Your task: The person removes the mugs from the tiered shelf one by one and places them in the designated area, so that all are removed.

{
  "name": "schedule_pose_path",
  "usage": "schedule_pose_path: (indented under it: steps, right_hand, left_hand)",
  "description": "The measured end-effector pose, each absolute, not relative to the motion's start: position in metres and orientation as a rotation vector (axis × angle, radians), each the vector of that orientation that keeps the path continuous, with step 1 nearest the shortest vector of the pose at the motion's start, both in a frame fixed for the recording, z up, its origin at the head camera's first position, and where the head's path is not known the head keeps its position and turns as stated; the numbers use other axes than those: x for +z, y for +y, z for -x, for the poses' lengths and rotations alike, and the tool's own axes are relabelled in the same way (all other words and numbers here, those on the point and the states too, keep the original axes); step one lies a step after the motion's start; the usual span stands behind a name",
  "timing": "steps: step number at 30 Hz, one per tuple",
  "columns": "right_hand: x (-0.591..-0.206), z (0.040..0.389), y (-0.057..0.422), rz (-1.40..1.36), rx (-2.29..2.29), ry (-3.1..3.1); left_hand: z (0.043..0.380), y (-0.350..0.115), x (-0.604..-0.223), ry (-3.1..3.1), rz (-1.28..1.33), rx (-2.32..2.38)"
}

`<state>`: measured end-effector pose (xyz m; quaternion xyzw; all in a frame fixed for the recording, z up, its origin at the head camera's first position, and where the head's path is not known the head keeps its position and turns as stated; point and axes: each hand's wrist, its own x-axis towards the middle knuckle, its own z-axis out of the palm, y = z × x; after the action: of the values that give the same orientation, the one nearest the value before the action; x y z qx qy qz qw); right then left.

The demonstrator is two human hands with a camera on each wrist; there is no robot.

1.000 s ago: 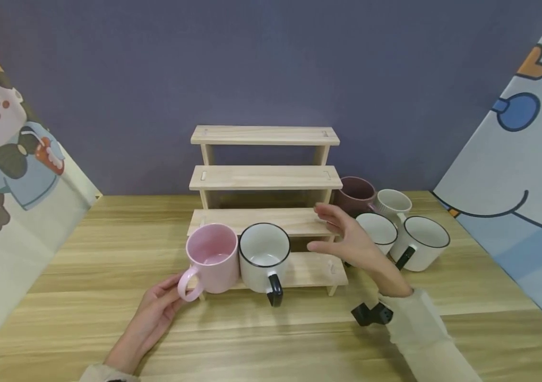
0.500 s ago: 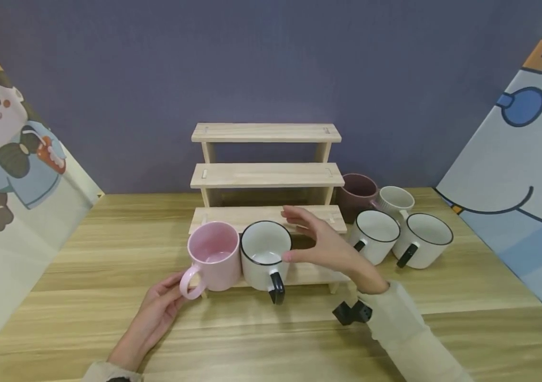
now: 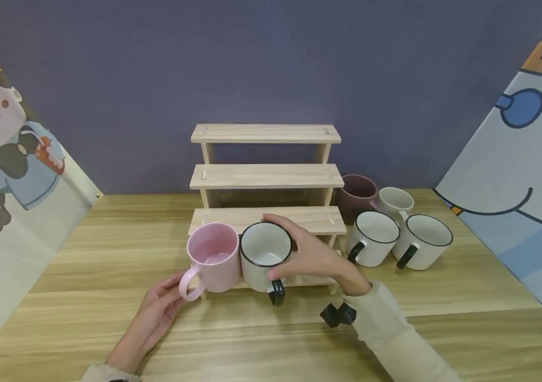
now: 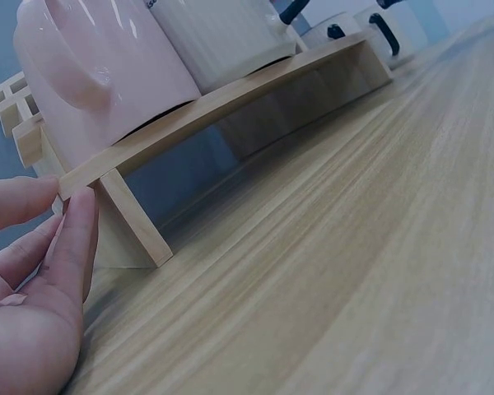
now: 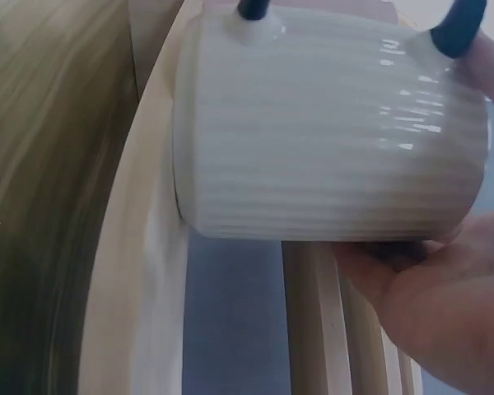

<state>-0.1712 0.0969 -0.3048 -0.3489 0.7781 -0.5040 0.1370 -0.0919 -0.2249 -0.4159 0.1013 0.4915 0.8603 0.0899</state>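
A four-tier wooden stand rises at the centre of the head view. On its lowest tier a pink mug and a white mug with a black rim and handle stand side by side, handles toward the front. My left hand pinches the left end of that lowest board, thumb on top and fingers beneath, close under the pink mug. My right hand holds the white mug from its right side, thumb near the handle and fingers behind. In the right wrist view this mug's ribbed wall fills the middle.
Right of the stand a dark purple mug, a small ribbed cup and two white mugs with black rims, one nearer and one farther right, cluster on the wooden table. A dark wall stands behind.
My right hand has moved left from over the shelf's right end to the white mug and taken hold of it. The left hand stays at the shelf's left end.
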Motion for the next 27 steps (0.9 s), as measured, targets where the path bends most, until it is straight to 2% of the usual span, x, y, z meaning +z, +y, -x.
schedule_pose_path:
  steps: [14,27]
  right_hand:
    - [-0.304,0.170,0.091,0.966,-1.518,2.280]
    - [-0.302,0.148,0.113,0.870,-1.520,2.416]
  left_hand:
    - [0.092,-0.226,-0.417,1.381,-0.407,2.573]
    - [0.092,-0.225,-0.418,1.342,-0.449,2.578]
